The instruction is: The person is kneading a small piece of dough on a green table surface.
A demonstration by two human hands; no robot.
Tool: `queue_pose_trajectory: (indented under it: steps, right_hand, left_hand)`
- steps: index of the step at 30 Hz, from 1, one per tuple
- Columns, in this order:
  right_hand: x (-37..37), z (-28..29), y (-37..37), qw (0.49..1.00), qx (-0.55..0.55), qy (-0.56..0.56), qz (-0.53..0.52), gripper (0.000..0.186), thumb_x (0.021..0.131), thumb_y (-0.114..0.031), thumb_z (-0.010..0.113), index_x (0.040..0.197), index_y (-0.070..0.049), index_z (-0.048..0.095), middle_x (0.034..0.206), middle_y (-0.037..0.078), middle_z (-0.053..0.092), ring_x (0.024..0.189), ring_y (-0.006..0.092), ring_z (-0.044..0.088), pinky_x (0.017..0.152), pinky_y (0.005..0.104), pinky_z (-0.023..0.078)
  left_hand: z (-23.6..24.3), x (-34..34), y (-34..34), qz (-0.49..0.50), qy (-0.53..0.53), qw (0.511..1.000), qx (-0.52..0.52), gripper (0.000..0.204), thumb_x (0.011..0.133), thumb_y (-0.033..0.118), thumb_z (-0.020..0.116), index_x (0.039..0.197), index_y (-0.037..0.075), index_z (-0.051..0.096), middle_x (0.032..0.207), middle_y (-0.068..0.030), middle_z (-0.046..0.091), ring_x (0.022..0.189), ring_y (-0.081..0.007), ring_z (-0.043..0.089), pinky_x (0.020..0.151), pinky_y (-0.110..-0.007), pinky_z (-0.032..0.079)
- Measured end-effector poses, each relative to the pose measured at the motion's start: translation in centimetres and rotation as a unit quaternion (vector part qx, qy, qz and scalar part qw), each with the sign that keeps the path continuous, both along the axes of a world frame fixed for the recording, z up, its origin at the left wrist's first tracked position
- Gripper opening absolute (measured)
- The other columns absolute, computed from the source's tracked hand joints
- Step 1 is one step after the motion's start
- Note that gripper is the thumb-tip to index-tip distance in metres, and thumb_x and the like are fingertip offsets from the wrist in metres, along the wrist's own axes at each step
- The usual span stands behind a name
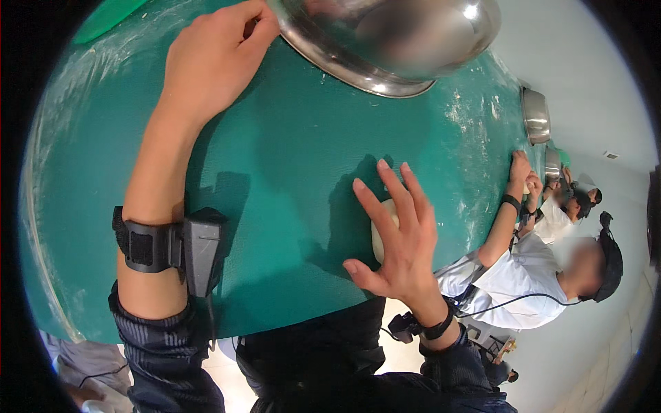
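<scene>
My left hand (217, 58) is at the far left, its fingers curled closed at the rim of a shiny metal bowl (406, 41). The bowl's rounded outside and flared rim show, and it appears overturned; its far part runs out of view. Close to the table's front edge, my right hand (399, 234) hovers over or rests lightly on a pale lump of dough (376, 241), fingers spread. The hand covers much of the dough, so I cannot tell whether the palm presses it.
The green tabletop (289, 172) has white flour smears at left and right. A green object (107, 17) lies at the far left. To the right, a person in white (523, 282) works with both hands at the table, near metal bowls (536, 115). Other people are beyond.
</scene>
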State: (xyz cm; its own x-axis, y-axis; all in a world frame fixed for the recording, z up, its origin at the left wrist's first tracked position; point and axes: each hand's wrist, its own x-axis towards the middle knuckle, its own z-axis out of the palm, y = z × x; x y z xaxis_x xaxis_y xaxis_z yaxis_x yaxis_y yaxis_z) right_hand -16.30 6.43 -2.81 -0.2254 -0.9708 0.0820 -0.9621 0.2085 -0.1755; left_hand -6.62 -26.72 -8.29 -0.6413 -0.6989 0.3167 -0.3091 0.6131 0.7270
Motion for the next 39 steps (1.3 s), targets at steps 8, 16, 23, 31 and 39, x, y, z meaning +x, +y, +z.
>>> queue_pose_trajectory:
  steps: [8, 16, 23, 31, 39]
  right_hand:
    - [-0.5, 0.6, -2.6, 1.000, 0.026, -0.006, 0.014, 0.091, 0.083, -0.068, 0.074, 0.157, -0.017, 0.061, 0.168, 0.021, 0.045, 0.151, 0.0516, 0.042, 0.114, 0.0596, 0.041]
    - [-1.4, 0.2, -4.5, 1.000, 0.005, -0.007, 0.030, 0.090, 0.082, -0.067, 0.076, 0.155, -0.016, 0.061, 0.169, 0.022, 0.044, 0.151, 0.0511, 0.043, 0.112, 0.0592, 0.043]
    - [-2.1, 0.4, -6.2, 0.998, 0.004, 0.008, 0.065, 0.085, 0.083, -0.065, 0.075, 0.150, -0.013, 0.064, 0.167, 0.023, 0.044, 0.149, 0.0522, 0.043, 0.111, 0.0591, 0.043]
    - [-2.7, 0.6, -7.8, 0.996, 0.004, 0.003, 0.094, 0.081, 0.083, -0.061, 0.076, 0.145, -0.011, 0.065, 0.160, 0.022, 0.050, 0.147, 0.0504, 0.046, 0.110, 0.0589, 0.044]
    - [-3.3, 0.3, -8.8, 0.993, -0.028, -0.005, 0.113, 0.068, 0.083, -0.052, 0.077, 0.134, -0.008, 0.069, 0.151, 0.020, 0.058, 0.143, 0.0486, 0.049, 0.109, 0.0558, 0.045]
  left_hand:
    - [0.8, 0.5, 0.2, 0.013, -0.010, 1.000, -0.011, 0.026, 0.109, 0.031, 0.058, 0.112, 0.011, 0.075, 0.074, -0.0043, 0.062, 0.066, -0.0184, 0.058, 0.066, -0.036, 0.046]
    - [1.2, 0.6, 0.5, 0.024, -0.029, 0.999, -0.006, 0.025, 0.109, 0.031, 0.058, 0.109, 0.012, 0.074, 0.074, -0.0076, 0.064, 0.066, -0.0227, 0.060, 0.066, -0.038, 0.046]
    - [1.1, 0.3, 0.3, 0.019, -0.005, 1.000, -0.012, 0.023, 0.108, 0.031, 0.060, 0.105, 0.011, 0.072, 0.075, -0.0093, 0.065, 0.066, -0.0285, 0.062, 0.065, -0.042, 0.047]
    - [0.6, 0.3, 0.2, 0.026, 0.005, 0.999, -0.032, 0.021, 0.106, 0.030, 0.064, 0.101, 0.010, 0.070, 0.077, -0.0102, 0.069, 0.069, -0.0349, 0.064, 0.064, -0.044, 0.048]
    - [0.8, 0.2, 0.3, 0.035, -0.012, 0.999, -0.039, 0.021, 0.106, 0.030, 0.064, 0.102, 0.010, 0.072, 0.080, -0.0105, 0.072, 0.073, -0.0375, 0.069, 0.065, -0.047, 0.050]
